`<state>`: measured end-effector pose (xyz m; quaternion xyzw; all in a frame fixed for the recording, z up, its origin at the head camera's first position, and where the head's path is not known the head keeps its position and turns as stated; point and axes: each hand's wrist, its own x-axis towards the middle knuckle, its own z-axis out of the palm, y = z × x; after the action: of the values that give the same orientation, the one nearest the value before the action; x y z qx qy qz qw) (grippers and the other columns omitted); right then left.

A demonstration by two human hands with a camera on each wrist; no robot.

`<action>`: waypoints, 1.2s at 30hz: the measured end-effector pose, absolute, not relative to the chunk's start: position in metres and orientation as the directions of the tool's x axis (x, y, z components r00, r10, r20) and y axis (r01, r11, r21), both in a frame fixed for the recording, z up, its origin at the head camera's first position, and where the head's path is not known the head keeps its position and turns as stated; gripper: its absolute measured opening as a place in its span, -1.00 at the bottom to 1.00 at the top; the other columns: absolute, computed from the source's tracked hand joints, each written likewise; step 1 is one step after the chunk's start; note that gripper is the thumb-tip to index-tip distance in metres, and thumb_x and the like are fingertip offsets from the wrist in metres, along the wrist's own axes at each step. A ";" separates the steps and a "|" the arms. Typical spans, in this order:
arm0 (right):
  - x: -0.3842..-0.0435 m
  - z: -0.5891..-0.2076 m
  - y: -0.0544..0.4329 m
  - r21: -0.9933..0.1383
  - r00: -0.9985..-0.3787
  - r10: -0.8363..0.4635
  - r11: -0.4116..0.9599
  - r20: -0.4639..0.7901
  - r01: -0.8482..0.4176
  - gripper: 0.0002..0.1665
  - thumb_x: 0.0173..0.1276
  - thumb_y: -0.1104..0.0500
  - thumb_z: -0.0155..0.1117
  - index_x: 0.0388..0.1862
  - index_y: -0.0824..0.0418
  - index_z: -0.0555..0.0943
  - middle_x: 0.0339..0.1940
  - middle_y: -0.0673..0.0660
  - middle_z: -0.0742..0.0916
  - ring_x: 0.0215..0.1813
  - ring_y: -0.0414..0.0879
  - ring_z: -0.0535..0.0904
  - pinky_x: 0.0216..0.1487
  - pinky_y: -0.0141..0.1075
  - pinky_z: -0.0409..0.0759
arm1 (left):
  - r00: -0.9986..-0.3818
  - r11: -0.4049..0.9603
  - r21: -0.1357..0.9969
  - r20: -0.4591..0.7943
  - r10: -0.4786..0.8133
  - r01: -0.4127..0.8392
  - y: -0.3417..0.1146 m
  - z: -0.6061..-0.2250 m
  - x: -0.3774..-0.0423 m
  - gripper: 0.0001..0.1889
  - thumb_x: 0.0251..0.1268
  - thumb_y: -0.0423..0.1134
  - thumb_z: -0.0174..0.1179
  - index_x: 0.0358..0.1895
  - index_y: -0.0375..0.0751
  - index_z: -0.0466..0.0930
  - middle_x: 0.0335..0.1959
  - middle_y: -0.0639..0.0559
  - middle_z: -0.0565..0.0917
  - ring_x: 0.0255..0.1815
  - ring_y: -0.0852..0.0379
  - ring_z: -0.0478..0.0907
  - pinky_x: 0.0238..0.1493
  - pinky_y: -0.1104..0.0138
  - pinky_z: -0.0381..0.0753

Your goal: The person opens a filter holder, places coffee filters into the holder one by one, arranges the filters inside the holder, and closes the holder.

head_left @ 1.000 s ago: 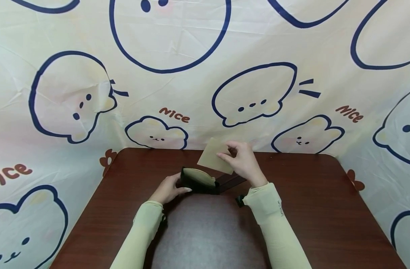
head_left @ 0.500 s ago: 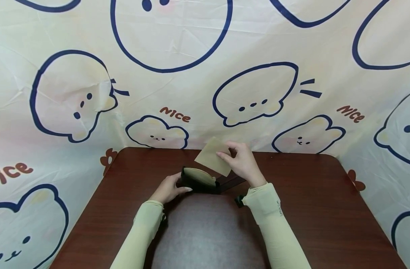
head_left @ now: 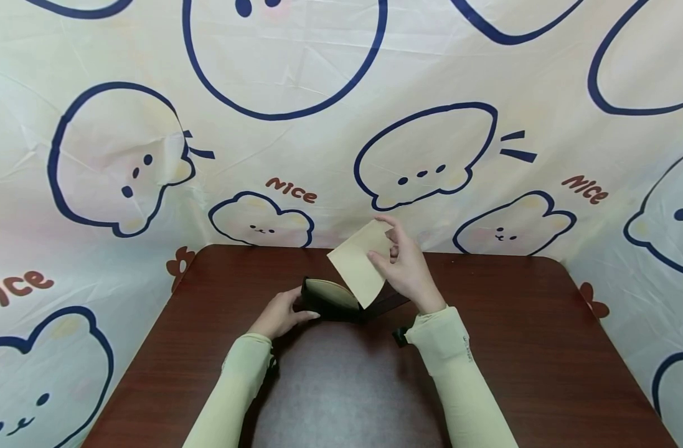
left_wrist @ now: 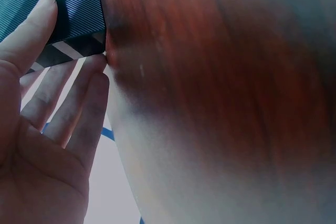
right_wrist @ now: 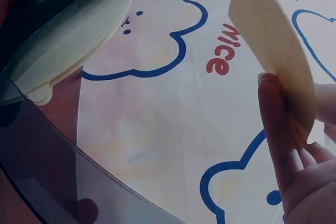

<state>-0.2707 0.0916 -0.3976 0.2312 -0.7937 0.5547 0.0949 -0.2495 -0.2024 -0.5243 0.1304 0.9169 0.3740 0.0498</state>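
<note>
A small dark folder [head_left: 331, 305] with a ribbed surface sits near the back middle of the table, its mouth spread. Inside it, tan sheets [right_wrist: 73, 38], one with a rounded tab, fan out in the right wrist view. My left hand [head_left: 276, 316] grips the folder's left end, thumb [left_wrist: 39, 22] on the ribbed face and fingers at its striped edge. My right hand [head_left: 407, 269] pinches a tan paper card [head_left: 359, 264] up to the right of the folder. The card's lower corner overlaps the folder's right end in the head view.
From the folder a dark see-through flap [right_wrist: 94, 182] extends to the right, partly behind the right hand. The brown wooden table [head_left: 515, 348] ends at a cloth backdrop [head_left: 330, 149] with cartoon outlines, which also hangs at both sides.
My right hand has shifted its fingers on the card, the index finger now reaching higher. The card turned to face the camera more and its lower corner dropped toward the folder. My left hand stayed put.
</note>
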 end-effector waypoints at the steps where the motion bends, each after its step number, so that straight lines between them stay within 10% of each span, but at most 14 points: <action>1: -0.271 -0.398 0.092 -0.844 -0.874 -0.262 0.255 0.410 -0.472 -0.16 0.39 0.39 0.37 0.55 -0.04 0.29 -0.10 0.28 0.69 -0.55 -0.12 0.40 -0.51 -0.40 0.43 | -0.961 0.686 0.699 0.006 0.278 0.203 -0.202 -0.524 -0.249 -0.49 0.30 -0.08 0.46 0.30 0.01 0.59 0.13 -0.02 0.74 0.17 -0.05 0.66 0.20 -0.02 0.62; 9: -0.269 -0.398 0.094 -0.867 -0.891 -0.251 0.242 0.378 -0.436 -0.67 0.44 0.33 0.34 0.16 0.25 0.64 0.07 0.34 0.70 -0.38 -0.02 0.71 -0.41 -0.32 0.65 | -0.961 0.684 0.702 0.004 0.276 0.199 -0.202 -0.523 -0.248 -0.51 0.31 -0.08 0.45 0.28 0.02 0.60 0.14 -0.01 0.73 0.17 -0.05 0.65 0.19 -0.02 0.62; 21: -0.269 -0.403 0.096 -0.867 -0.907 -0.203 0.278 0.368 -0.414 -0.60 0.38 0.27 0.45 0.19 0.24 0.71 -0.67 0.08 0.50 -0.64 -0.23 0.35 -0.60 -0.39 0.30 | -0.964 0.692 0.698 -0.008 0.266 0.185 -0.202 -0.523 -0.249 -0.49 0.31 -0.08 0.45 0.30 0.02 0.59 0.14 -0.02 0.73 0.18 -0.05 0.65 0.20 -0.02 0.62; 29: -0.266 -0.405 0.100 -0.913 -0.916 -0.278 0.206 0.290 -0.352 -0.32 0.44 0.23 0.41 0.50 0.19 0.47 0.34 0.22 0.66 -0.07 -0.05 0.82 -0.08 -0.42 0.68 | -0.963 0.684 0.705 -0.004 0.268 0.188 -0.201 -0.524 -0.249 -0.54 0.30 -0.09 0.46 0.24 0.04 0.62 0.02 0.03 0.76 0.11 0.01 0.66 0.19 0.00 0.62; 36: -0.266 -0.408 0.100 -0.904 -0.894 -0.329 0.195 0.305 -0.380 -0.33 0.49 0.42 0.21 0.55 0.24 0.39 0.46 0.26 0.57 0.10 0.21 0.76 0.05 -0.37 0.70 | -0.963 0.682 0.706 0.001 0.268 0.191 -0.201 -0.524 -0.249 -0.55 0.29 -0.09 0.46 0.23 0.03 0.62 0.03 0.03 0.75 0.07 0.02 0.66 0.16 0.01 0.62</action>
<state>-0.2660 0.1003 -0.4076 0.2294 -0.7728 0.5913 0.0215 -0.2487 -0.2013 -0.5236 0.1253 0.9157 0.3785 0.0510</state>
